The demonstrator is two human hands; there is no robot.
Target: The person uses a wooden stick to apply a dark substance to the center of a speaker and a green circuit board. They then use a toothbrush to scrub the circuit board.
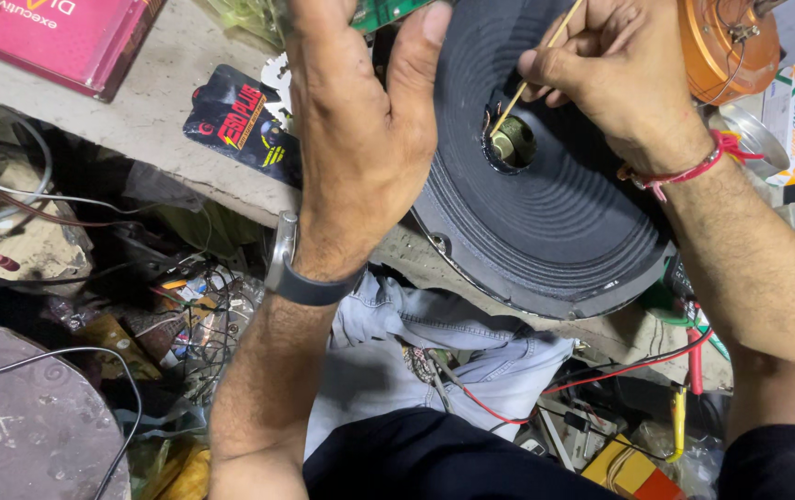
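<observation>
- Cluttered repair bench [138, 111], pale and dusty, runs across the top of the view; below its edge hang loose wires, scraps and a crumpled denim cloth [434, 347].
- Nearest the camera, both forearms reach up from a dark sleeve; the left wrist carries a wristwatch [300, 268], the right a red thread [684, 171].
- Left hand [360, 130] is spread wide, palm away from the camera, pressed against the left rim of the speaker cone [546, 213]. It grips nothing that shows; whether the fingertips hook anything behind is hidden.
- That black ribbed cone lies tilted on the bench edge, overhanging toward the lap, with its centre hole [511, 142] open and a brass-coloured pole piece visible inside.
- Right hand [615, 79] is closed in a pinch on a thin stick [532, 74], whose lower tip touches the hole's rim beside fine coloured wire ends.
- Judged from this, the step in hand is delicate work at the rim of the centre hole, with the left hand steadying the cone.
- A next move would call for a still cone and small, light tip travel, so the thin wires are not snagged.
- Farther back sit an orange wound coil [726, 46], a green circuit board [388, 11], a dark printed packet [240, 125] and a pink box [55, 37].
</observation>
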